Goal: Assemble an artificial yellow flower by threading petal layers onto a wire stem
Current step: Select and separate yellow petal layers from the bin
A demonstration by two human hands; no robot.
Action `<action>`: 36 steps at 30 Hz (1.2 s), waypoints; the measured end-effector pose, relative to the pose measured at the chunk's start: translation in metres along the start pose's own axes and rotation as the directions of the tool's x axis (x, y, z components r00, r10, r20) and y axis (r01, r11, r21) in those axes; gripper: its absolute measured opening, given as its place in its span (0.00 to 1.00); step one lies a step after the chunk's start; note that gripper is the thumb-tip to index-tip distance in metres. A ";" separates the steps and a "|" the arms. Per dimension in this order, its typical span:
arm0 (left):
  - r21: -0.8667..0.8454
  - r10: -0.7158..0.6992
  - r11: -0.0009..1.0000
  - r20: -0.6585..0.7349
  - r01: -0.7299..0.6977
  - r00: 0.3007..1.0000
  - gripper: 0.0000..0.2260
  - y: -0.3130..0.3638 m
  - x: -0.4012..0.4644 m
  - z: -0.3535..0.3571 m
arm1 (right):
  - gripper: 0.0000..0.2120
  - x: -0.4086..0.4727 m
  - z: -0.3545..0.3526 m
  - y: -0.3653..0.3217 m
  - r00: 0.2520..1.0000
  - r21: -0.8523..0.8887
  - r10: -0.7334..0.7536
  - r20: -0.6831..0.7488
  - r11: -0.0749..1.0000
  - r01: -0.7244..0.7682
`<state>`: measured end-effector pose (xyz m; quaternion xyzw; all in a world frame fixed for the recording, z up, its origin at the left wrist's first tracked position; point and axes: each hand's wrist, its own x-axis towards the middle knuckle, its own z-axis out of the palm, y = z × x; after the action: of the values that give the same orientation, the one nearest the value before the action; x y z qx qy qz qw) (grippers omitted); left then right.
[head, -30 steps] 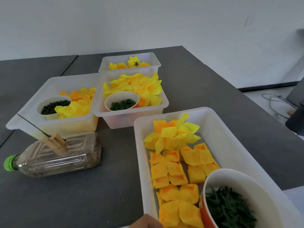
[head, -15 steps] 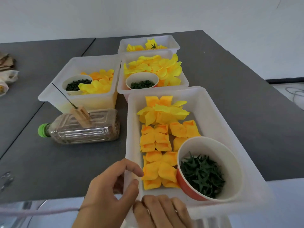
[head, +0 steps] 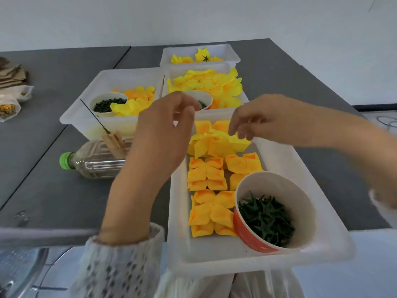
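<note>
Hovering over a grey table by a white wall: two loose-fingered, empty hands.

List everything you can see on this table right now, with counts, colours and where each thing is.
bins: four, white, on the grey table
petals: many, yellow-orange, in every bin
orange cup: one, holds green star pieces, near bin
white cups: two, hold dark green bits, left and middle bins
bottle: one, clear, green cap, lying left of near bin
clothespin: one, wooden, on the bottle, holding a dark wire
left hand: raised, fingers loosely curled
right hand: fingertips at the petal heap
</note>
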<state>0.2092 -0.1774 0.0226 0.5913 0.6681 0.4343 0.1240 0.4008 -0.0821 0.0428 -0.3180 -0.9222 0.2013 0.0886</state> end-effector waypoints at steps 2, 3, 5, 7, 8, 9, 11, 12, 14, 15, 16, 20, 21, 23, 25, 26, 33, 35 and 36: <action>0.011 -0.037 0.999 0.058 0.037 0.998 0.12 -0.009 0.027 0.015 | 0.08 0.028 0.003 0.008 0.956 -0.090 0.105 0.273 0.992 -0.083; 0.026 -0.049 0.999 0.085 0.047 0.995 0.12 -0.015 0.037 0.022 | 0.08 0.040 0.005 0.015 0.931 -0.128 0.149 0.334 0.985 -0.111; 0.066 -0.061 0.996 0.147 0.052 0.987 0.13 -0.028 0.050 0.034 | 0.07 0.052 0.010 0.024 0.949 -0.202 0.217 0.227 0.964 -0.173; 0.067 -0.092 0.995 0.198 0.080 0.976 0.14 -0.038 0.057 0.044 | 0.07 0.064 0.025 0.031 0.983 -0.266 0.175 -0.049 0.947 -0.182; 0.084 -0.109 0.992 0.219 0.093 0.970 0.15 -0.041 0.060 0.050 | 0.07 0.070 0.030 0.036 0.973 -0.250 0.196 -0.119 0.943 -0.220; 0.120 -0.126 0.988 0.235 0.100 0.964 0.17 -0.043 0.063 0.054 | 0.06 0.075 0.035 0.040 0.968 -0.233 0.209 -0.143 0.943 -0.238; 0.192 -0.149 0.976 0.237 0.104 0.960 0.20 -0.046 0.068 0.062 | 0.05 0.081 0.044 0.048 0.964 -0.267 0.205 -0.170 0.932 -0.246; 0.199 -0.157 0.974 0.233 0.111 0.960 0.21 -0.048 0.071 0.066 | 0.04 0.083 0.048 0.050 0.962 -0.291 0.198 -0.190 0.924 -0.248; 0.210 -0.151 0.972 0.220 0.104 0.964 0.21 -0.052 0.074 0.072 | 0.05 0.085 0.054 0.051 0.961 -0.353 0.170 -0.217 0.904 -0.240; 0.234 -0.138 0.968 0.212 0.087 0.967 0.20 -0.054 0.073 0.075 | 0.06 0.084 0.057 0.051 0.968 -0.403 0.141 -0.206 0.889 -0.215; 0.268 -0.120 0.961 0.209 0.061 0.970 0.19 -0.057 0.072 0.078 | 0.07 0.084 0.060 0.050 0.977 -0.451 0.115 -0.179 0.873 -0.185; 0.319 -0.035 0.947 0.174 -0.022 0.984 0.16 -0.067 0.066 0.087 | 0.06 0.078 0.065 0.053 0.986 -0.455 0.078 -0.149 0.880 -0.138; 0.278 -0.020 0.960 0.154 -0.024 0.988 0.14 -0.067 0.066 0.086 | 0.05 0.077 0.061 0.055 0.980 -0.399 0.099 -0.172 0.903 -0.161; 0.162 0.009 0.986 0.108 -0.027 0.994 0.13 -0.064 0.066 0.084 | 0.05 0.074 0.047 0.057 0.963 -0.240 0.143 -0.226 0.951 -0.198; 0.051 0.018 0.998 0.079 -0.022 0.997 0.16 -0.059 0.066 0.081 | 0.06 0.067 0.029 0.057 0.945 -0.078 0.194 -0.265 0.972 -0.222; -0.015 0.009 1.000 0.082 -0.008 0.997 0.16 -0.056 0.066 0.079 | 0.06 0.063 0.022 0.055 0.938 0.001 0.220 -0.268 0.974 -0.228; -0.538 -0.105 0.810 0.258 0.234 0.960 0.14 -0.046 0.064 0.073 | 0.10 0.048 0.022 0.034 0.914 0.532 0.361 -0.185 0.819 -0.216; -0.659 -0.109 0.683 0.333 0.314 0.937 0.15 -0.047 0.062 0.072 | 0.10 0.045 0.025 0.031 0.926 0.768 0.369 -0.085 0.616 -0.175; -0.697 -0.097 0.630 0.367 0.343 0.925 0.17 -0.048 0.062 0.070 | 0.10 0.044 0.026 0.030 0.934 0.860 0.356 -0.026 0.484 -0.160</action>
<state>0.2072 -0.0877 -0.0327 0.4576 0.4704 0.5587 0.5072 0.3753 -0.0416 0.0085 -0.3887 -0.6344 0.6007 0.2927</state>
